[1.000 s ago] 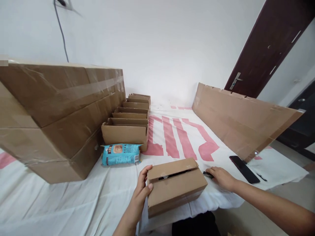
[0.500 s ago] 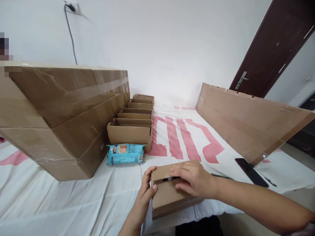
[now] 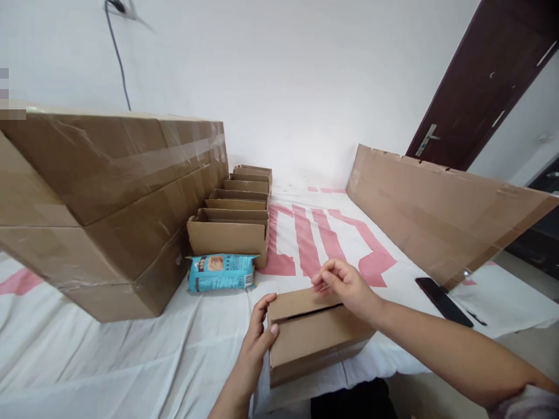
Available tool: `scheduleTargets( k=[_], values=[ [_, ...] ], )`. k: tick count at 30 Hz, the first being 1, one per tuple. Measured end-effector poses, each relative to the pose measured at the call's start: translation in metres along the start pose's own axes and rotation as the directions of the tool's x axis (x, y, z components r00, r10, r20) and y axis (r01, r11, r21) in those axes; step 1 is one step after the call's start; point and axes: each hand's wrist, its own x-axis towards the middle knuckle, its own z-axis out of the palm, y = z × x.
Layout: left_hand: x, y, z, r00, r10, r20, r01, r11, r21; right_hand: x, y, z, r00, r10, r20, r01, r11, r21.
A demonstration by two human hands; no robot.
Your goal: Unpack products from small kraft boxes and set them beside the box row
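Note:
A closed cardboard box [image 3: 314, 343] sits at the front edge of the cloth-covered surface. Between its two top flaps runs a dark, narrow gap. My left hand [image 3: 257, 343] grips the box's left end, thumb on top and fingers round the far side. Just above the far flap, my right hand [image 3: 345, 288] is closed in a pinch. A thin, see-through scrap that looks like clear tape [image 3: 324, 289] shows under its fingertips. Beyond the box, to the left, lies a blue printed packet [image 3: 222, 272].
Several open cardboard trays [image 3: 227, 237] stand in a row behind the packet. Large taped cartons [image 3: 131, 198] form a wall at left. A cardboard panel [image 3: 437, 201] stands at right, with a black phone [image 3: 443, 301] near its front end. A white cloth [image 3: 131, 366] covers the surface.
My right hand has lifted off the box's top flaps and closed into a pinch. The gap between the flaps now shows along more of its length. My left hand stays on the box.

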Motion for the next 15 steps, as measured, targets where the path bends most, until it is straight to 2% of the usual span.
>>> scheduleTargets(
  k=[2,5,8,12,15],
  values=[
    [0.0,-0.001,0.0,1.0,-0.002,-0.001,0.002,1.0,-0.004,-0.001,0.003,-0.018,0.998,0.01,-0.06,-0.008,0.999,0.037],
    [0.0,0.0,0.002,0.999,-0.006,-0.032,0.007,1.0,0.023,-0.01,0.008,-0.046,0.996,-0.003,-0.09,-0.01,0.99,-0.143],
    [-0.002,0.005,0.005,0.998,-0.03,-0.06,0.032,0.999,0.037,-0.025,0.014,-0.066,0.998,0.013,-0.069,-0.032,0.958,-0.284],
    [-0.004,0.009,0.01,0.996,-0.049,-0.071,0.049,0.999,0.002,-0.042,0.012,-0.074,0.999,-0.043,-0.026,0.03,0.922,-0.386],
    [-0.004,0.01,0.01,0.996,-0.059,-0.074,0.059,0.998,0.006,-0.053,-0.001,-0.072,0.98,-0.199,0.026,0.185,0.845,-0.502]
  ],
)
